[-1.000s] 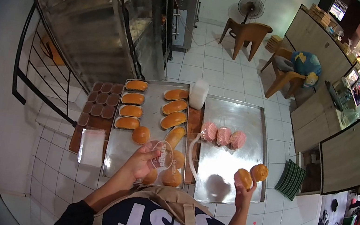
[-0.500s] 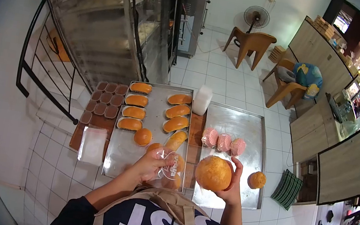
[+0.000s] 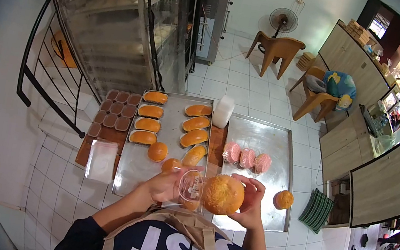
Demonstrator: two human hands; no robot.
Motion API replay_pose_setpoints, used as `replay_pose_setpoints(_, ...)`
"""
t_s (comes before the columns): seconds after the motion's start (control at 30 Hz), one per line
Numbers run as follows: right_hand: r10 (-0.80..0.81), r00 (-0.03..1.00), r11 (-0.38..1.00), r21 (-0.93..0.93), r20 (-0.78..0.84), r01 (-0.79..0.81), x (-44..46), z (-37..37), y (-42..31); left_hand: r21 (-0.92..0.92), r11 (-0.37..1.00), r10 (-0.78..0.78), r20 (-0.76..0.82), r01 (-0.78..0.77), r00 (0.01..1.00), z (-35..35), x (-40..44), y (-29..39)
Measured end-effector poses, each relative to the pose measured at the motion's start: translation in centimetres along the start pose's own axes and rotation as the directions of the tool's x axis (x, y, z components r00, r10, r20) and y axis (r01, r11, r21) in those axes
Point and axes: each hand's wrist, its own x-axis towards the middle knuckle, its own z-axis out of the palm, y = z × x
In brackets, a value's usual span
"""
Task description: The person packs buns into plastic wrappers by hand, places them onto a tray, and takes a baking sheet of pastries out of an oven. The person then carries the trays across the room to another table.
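My right hand [image 3: 250, 204] grips a large round golden bun [image 3: 223, 195] from its right side, with the fingers curled round it. A clear plastic bag [image 3: 192, 186] with white print is in my left hand [image 3: 162, 184]. The bag's right side meets the bun's left side; whether the bun's edge is inside the bag I cannot tell. Under the bag, more buns show through on the left metal tray [image 3: 169, 136]. Beyond the bun, several pink-wrapped pieces [image 3: 247, 158] stand in a row on the right metal tray [image 3: 261, 132], and a small bun [image 3: 283, 199] sits at its right edge.
Oblong buns [image 3: 194, 138] in paper cups line the left tray. Left of it are chocolate-brown lidded tubs [image 3: 118, 108] and a stack of clear bags [image 3: 102, 159]. A white stack [image 3: 223, 111] stands between the trays. A covered rack [image 3: 116, 23] rises behind.
The bun in my right hand has moved left, up against the plastic bag. My left hand has opened out more around the bag, which is spread wider.
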Motion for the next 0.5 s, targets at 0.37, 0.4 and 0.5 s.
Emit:
replay_pose_setpoints(0.37,0.071,0.988,0.964,-0.244,-0.138,-0.103,-0.9,0.6,1.7,-0.542,0.837,-0.006,0.137,0.08,0.991,3.1,-0.2,-1.0)
replay_pose_setpoints(0.4,0.062,0.989,0.972,-0.216,-0.137,-0.091,-0.8,0.5,1.6,-0.559,0.825,0.004,0.143,0.077,0.99,2.8,0.0,-1.1)
replay_pose_setpoints(0.5,0.043,0.993,0.987,-0.148,-0.107,-0.058,-0.6,0.6,1.4,-0.562,0.825,0.016,0.137,0.065,0.99,2.1,0.3,-1.3)
